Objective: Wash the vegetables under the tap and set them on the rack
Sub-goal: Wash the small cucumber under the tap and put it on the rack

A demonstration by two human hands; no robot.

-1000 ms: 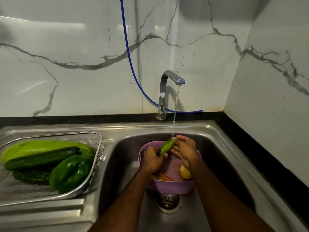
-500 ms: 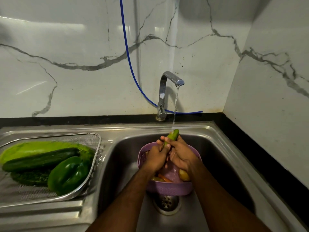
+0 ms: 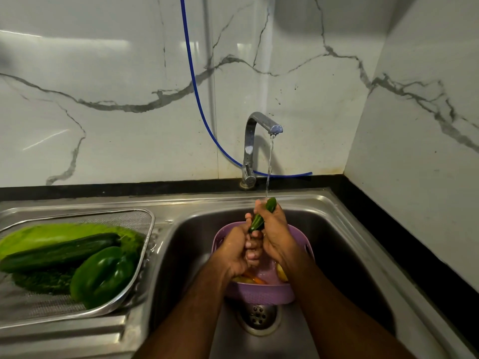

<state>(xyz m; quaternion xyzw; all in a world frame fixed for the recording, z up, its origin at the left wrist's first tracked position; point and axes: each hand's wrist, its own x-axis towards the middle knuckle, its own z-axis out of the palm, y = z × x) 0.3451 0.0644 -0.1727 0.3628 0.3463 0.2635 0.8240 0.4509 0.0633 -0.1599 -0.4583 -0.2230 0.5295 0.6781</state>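
A small green cucumber point(image 3: 262, 216) is held tilted under the water stream point(image 3: 269, 164) from the tap point(image 3: 252, 143), directly in front of the tap and above the purple colander point(image 3: 259, 294). The right hand point(image 3: 276, 234) is curled round the cucumber's upper part, its tip sticking out above the fingers. The left hand point(image 3: 237, 251) is closed against the lower end; fingers are curled, but how much of the cucumber is gripped can't be told, since the hands overlap. Both hands are touching each other over the colander, which sits in the sink basin point(image 3: 344, 255) in front of the tap, just behind the drain point(image 3: 258, 316). Orange and yellow pieces are visible inside the colander under the wrists. Left of the tap, a mesh rack point(image 3: 145, 221) is set on the drainboard, loaded with a long dark cucumber point(image 3: 59, 252), a green bell pepper point(image 3: 103, 275), a cabbage point(image 3: 51, 235) and a bumpy dark green vegetable point(image 3: 41, 281). The rack's right edge is beside the basin's left wall. Open basin floor is seen right of the colander.
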